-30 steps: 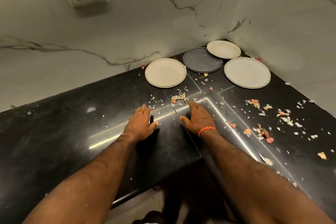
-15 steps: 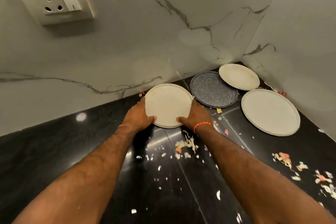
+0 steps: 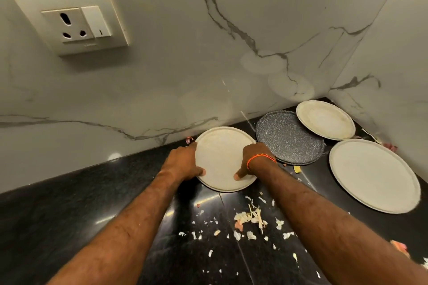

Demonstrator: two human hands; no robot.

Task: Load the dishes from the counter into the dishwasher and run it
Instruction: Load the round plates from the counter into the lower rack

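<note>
A round white plate [image 3: 222, 155] lies on the black counter [image 3: 69, 210] against the marble wall. My left hand [image 3: 183, 164] grips its left rim, thumb on top. My right hand [image 3: 251, 159], with an orange band at the wrist, grips its right rim, thumb on the plate's face. To the right lie a dark speckled plate [image 3: 288, 139], a smaller white plate [image 3: 325, 119] in the corner and a large white plate [image 3: 374, 174]. The dishwasher is out of view.
Food scraps [image 3: 250, 217] are scattered over the counter in front of the plates. Marble walls meet in a corner behind the plates. A wall socket [image 3: 76, 23] sits high on the left.
My hands went from flat on the counter forward to the nearest white plate and closed on its two sides. The view has moved closer to the wall.
</note>
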